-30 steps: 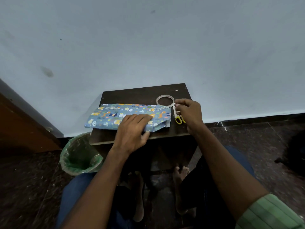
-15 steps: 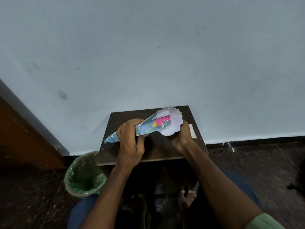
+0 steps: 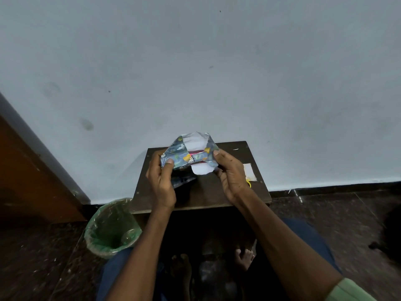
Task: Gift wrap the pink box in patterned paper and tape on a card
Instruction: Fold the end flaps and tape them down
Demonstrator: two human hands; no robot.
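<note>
Pink box (image 3: 196, 151), swaddled in blue patterned paper (image 3: 176, 156), is held up over the dark counter (image 3: 204, 192) with one open end toward the camera; only a sliver of pink shows between the flaps. Below to the left stands a green-lined bin (image 3: 111, 227). At the counter's right edge lies a pale card (image 3: 249, 171), and a bit of yellow shows beside it. The left hand (image 3: 161, 181) has its grip closed on the left side of the parcel, thumb pressing the paper; the right hand (image 3: 231, 179) pinches the right side flap with thumb on top. The step looks like closing this end. To do it well, I would press both side flaps flat against the box, crease them sharply, then fold the white-backed top and bottom flaps over snugly before taping.
</note>
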